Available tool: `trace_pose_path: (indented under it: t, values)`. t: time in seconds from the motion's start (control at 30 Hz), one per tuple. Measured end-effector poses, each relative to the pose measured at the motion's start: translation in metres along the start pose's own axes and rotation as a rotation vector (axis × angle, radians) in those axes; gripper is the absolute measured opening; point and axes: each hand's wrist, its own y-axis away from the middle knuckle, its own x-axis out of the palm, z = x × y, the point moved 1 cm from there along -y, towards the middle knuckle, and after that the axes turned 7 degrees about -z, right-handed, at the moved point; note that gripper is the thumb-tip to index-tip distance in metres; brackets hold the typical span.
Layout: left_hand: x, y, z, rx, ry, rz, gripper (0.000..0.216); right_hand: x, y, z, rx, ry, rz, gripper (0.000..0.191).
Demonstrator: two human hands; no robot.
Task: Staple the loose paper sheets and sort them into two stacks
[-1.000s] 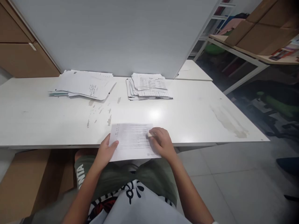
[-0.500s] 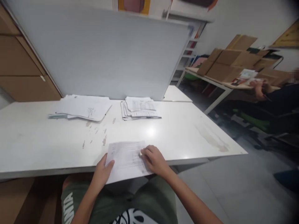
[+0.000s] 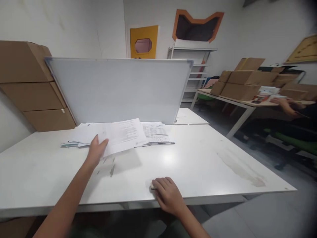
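Note:
My left hand (image 3: 97,151) is closed on the left edge of a printed sheet of paper (image 3: 123,135), thumb on top, lifted above the table. The sheet partly covers the left paper stack (image 3: 80,134) and reaches over the edge of the right stack of printed papers (image 3: 158,134). Near the table's front edge, my right hand (image 3: 168,195) rests with curled fingers around a small whitish object (image 3: 152,186). Only its end shows at the fingertips, so its kind is unclear.
A whiteboard (image 3: 119,89) stands behind the papers on the white table (image 3: 198,165). Cardboard boxes (image 3: 49,96) are stacked at the left. Another table (image 3: 228,98) at the right carries boxes, and a co-worker's hand (image 3: 287,105) is over it.
My left hand has carried the sheet forward from the front edge to the paper stacks. My right hand has let go of the sheet, keeping the small object. The view has tilted up.

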Motion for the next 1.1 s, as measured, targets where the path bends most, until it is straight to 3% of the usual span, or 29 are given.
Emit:
trace_pose_path:
  t: [0.1, 0.23, 0.33, 0.43, 0.5, 0.57, 0.67, 0.77, 0.83, 0.93, 1.1]
  values:
    - [0.096, -0.037, -0.008, 0.024, -0.127, 0.161, 0.041, 0.004, -0.001, 0.002, 0.044, 0.065, -0.017, 0.033]
    - [0.208, -0.065, -0.009, 0.048, -0.248, 0.236, 0.038, 0.010, -0.003, 0.001, 0.091, 0.144, -0.039, 0.033]
    - [0.256, -0.067, -0.002, 0.081, -0.334, 0.244, 0.041, 0.013, -0.002, 0.001, 0.108, 0.180, -0.065, 0.035]
    - [0.270, -0.061, 0.009, 0.121, -0.432, 0.178, 0.054, 0.012, 0.001, 0.001, 0.113, 0.189, -0.079, 0.036]
    - [0.258, -0.056, 0.019, 0.152, -0.480, 0.145, 0.062, 0.011, 0.002, 0.001, 0.112, 0.185, -0.086, 0.037]
    - [0.226, -0.053, 0.034, 0.257, -0.574, 0.129, 0.064, 0.011, 0.003, 0.001, 0.112, 0.186, -0.095, 0.036]
    - [0.149, -0.046, 0.066, 0.439, -0.832, 0.056, 0.068, 0.010, 0.006, 0.001, 0.104, 0.190, -0.115, 0.035]
    - [0.071, -0.032, 0.101, 0.354, -1.032, 0.010, 0.073, 0.010, 0.010, 0.001, 0.095, 0.194, -0.134, 0.034]
    - [0.036, -0.022, 0.117, 0.283, -1.085, 0.043, 0.062, 0.011, 0.012, 0.001, 0.087, 0.209, -0.139, 0.032]
    - [0.014, -0.009, 0.123, 0.290, -1.099, 0.101, 0.049, 0.012, 0.014, 0.000, 0.075, 0.229, -0.141, 0.030]
    - [0.017, 0.012, 0.108, 0.400, -1.062, 0.212, 0.039, 0.011, 0.016, 0.000, 0.067, 0.264, -0.137, 0.028]
